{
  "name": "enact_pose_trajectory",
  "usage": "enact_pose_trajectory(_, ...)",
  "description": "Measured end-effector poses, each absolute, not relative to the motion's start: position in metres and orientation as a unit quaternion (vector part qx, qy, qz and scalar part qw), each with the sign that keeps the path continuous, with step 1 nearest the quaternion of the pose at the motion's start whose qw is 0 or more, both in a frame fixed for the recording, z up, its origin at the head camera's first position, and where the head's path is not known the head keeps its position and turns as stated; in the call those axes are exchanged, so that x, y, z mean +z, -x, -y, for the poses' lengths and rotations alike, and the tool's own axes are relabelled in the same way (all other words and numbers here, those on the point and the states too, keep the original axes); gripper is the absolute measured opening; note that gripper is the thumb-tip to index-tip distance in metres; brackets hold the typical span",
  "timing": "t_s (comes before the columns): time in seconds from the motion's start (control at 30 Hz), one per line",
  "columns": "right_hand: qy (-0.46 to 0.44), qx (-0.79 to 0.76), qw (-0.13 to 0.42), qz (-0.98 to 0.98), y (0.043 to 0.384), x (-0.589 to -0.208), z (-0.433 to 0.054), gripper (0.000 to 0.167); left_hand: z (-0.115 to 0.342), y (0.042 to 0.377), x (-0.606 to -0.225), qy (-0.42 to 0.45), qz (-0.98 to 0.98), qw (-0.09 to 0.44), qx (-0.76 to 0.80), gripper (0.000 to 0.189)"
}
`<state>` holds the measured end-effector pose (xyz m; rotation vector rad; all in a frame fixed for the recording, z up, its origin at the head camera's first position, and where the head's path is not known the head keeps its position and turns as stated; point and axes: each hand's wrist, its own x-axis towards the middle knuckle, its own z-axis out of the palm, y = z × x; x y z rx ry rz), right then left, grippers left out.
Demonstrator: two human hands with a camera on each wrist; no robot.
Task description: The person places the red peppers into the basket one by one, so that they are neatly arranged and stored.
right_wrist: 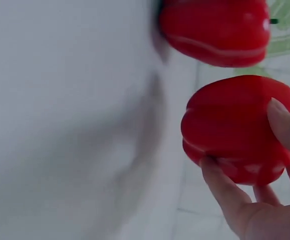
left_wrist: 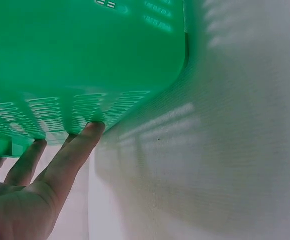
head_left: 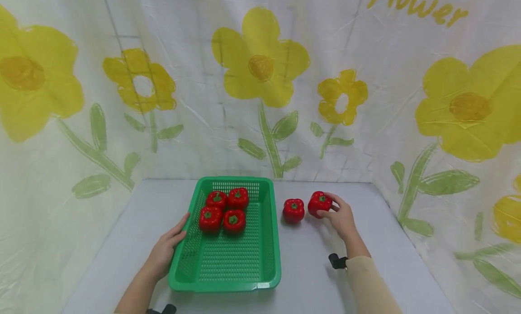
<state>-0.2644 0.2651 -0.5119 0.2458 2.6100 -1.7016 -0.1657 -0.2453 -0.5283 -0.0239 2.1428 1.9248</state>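
My right hand [head_left: 340, 215] grips a red bell pepper [head_left: 319, 204] with thumb and fingers around its sides. In the right wrist view this bell pepper [right_wrist: 237, 127] shows a gap from the table's surface. Just left of it, a second red bell pepper [head_left: 293, 211] stands on the table with its green stem up. My left hand [head_left: 163, 250] rests against the left side of a green plastic basket [head_left: 276, 241]. Its fingers [left_wrist: 77, 150] are extended and touch the slotted wall in the left wrist view. Several red bell peppers [head_left: 234, 221] sit grouped in the basket's far left part.
The basket stands on a pale table [head_left: 313, 268], left of the two loose peppers. A white curtain [head_left: 195, 137] painted with yellow flowers hangs behind the table and along both sides. Each wrist wears a small black device, such as the right one [head_left: 337, 261].
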Motion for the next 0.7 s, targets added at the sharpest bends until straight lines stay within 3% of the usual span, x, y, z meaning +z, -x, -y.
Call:
enact_pose_trajectory(0.43, -0.02, -0.53, -0.042, -0.847, 0.243, -0.452, -0.233, 0.066, 0.246, 0.165, -0.529, -0.001, -0.74, 0.132, 0.66, 0.053)
enact_pose_trajectory(0.7, 0.063, -0.548, -0.066, -0.832, 0.224, -0.418, -0.195, 0.055, 0.246, 0.166, -0.528, -0.002, -0.738, 0.13, 0.662, 0.054)
